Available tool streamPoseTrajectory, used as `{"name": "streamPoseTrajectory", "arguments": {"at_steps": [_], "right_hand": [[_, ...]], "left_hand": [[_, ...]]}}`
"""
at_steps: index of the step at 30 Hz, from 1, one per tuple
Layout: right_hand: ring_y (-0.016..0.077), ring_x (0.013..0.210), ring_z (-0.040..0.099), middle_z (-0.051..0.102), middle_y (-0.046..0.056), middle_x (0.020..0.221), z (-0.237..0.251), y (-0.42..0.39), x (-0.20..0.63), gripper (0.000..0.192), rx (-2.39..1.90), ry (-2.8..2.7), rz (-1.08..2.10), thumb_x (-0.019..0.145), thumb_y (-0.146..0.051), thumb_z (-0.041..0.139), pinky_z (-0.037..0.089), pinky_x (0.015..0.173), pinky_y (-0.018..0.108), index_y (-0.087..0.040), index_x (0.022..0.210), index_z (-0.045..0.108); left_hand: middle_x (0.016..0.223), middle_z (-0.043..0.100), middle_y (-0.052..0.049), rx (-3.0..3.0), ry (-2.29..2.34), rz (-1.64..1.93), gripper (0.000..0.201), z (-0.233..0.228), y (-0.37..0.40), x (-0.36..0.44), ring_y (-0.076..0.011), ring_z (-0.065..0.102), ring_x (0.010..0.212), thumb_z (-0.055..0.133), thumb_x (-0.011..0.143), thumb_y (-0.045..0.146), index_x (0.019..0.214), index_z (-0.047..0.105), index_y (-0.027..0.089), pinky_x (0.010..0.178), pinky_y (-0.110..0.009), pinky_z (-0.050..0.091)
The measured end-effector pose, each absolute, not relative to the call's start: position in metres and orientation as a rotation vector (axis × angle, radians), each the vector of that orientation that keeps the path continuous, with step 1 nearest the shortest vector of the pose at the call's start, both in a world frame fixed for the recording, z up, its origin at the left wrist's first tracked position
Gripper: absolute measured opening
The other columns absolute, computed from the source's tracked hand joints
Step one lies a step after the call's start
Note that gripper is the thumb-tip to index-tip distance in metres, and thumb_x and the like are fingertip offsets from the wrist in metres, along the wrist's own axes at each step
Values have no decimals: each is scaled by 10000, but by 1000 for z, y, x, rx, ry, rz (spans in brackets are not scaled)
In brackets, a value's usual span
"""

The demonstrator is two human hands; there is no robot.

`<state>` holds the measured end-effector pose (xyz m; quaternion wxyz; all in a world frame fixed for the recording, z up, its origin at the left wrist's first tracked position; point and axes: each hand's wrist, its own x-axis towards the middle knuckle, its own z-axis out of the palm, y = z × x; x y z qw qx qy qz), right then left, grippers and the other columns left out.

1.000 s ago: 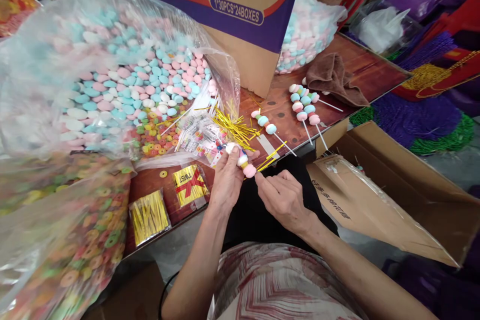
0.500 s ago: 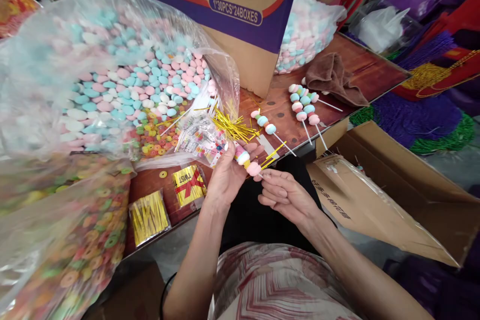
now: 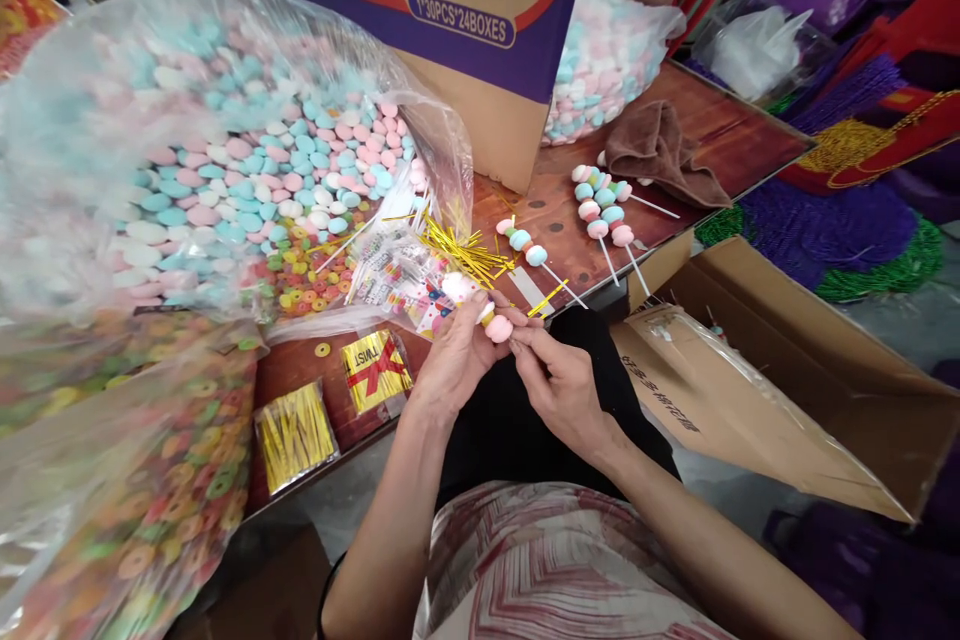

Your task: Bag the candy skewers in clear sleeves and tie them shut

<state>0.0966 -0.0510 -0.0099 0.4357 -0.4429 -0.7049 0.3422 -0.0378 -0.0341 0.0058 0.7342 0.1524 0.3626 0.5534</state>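
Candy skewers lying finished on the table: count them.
3 or so: one skewer lies alone beside the gold twist ties; a tight cluster by the brown cloth shows two sticks, more possibly hidden.

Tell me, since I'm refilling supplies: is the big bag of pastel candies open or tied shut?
Open. The bag of pastel candies has its clear mouth gaping toward the loose gold twist ties, with no knot visible.

Since half a second ago the right hand (image 3: 562, 385) has risen from below the candy skewer (image 3: 487, 315) and now pinches at its lower pink end. The left hand (image 3: 457, 355) has turned the skewer slightly, so its top sweet now lies against the printed wrappers (image 3: 405, 280).
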Motion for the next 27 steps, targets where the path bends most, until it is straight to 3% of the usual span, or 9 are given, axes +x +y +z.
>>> {"name": "streamPoseTrajectory", "arguments": {"at_steps": [4, 8, 11, 16, 21, 27], "right_hand": [[122, 592, 548, 674, 45, 740, -12, -49, 102, 188, -1030, -1925, 482, 948, -132, 487, 464, 630, 259, -168, 947, 672], [120, 626, 579, 701, 49, 808, -9, -49, 108, 175, -977, -1925, 511, 936, -97, 517, 456, 625, 250, -160, 1018, 658], [107, 625, 571, 714, 39, 835, -7, -50, 110, 180, -970, -1959, 562, 942, -102, 518, 438, 611, 237, -175, 1030, 657], [97, 536, 483, 637, -9, 633, -3, -48, 113, 190, -951, -2177, 281, 952, -107, 490, 362, 589, 261, -149, 995, 670], [87, 514, 436, 526, -41, 552, 6, -41, 122, 201, -902, -2321, 90, 953, -92, 476, 294, 589, 287, -144, 910, 666], [90, 521, 428, 507, -48, 560, 15, -31, 130, 242, -807, -2472, -20, 959, -83, 441, 268, 585, 307, -149, 1011, 668]], "left_hand": [[953, 745, -135, 368, 792, 1131, 361, 11, -33, -45, -274, 708, 995, 672, 837, 488, 929, 681, 139, 871, -384, 562], [1033, 743, -124, 367, 837, 1325, 397, 15, -22, -53, -288, 697, 1045, 671, 829, 529, 989, 669, 165, 887, -394, 556], [941, 751, -92, 321, 867, 1451, 344, 14, -12, -57, -278, 699, 1046, 685, 828, 503, 914, 656, 172, 894, -377, 552], [748, 720, -21, 238, 915, 1483, 243, 8, -10, -54, -210, 739, 852, 746, 807, 379, 832, 628, 169, 826, -318, 571], [717, 702, -18, 258, 1009, 1516, 290, 3, -16, -52, -196, 737, 753, 764, 782, 402, 797, 613, 155, 760, -310, 583], [681, 693, -28, 342, 1128, 1448, 359, 3, -19, -49, -205, 733, 713, 801, 716, 448, 771, 620, 144, 705, -311, 593]]}}
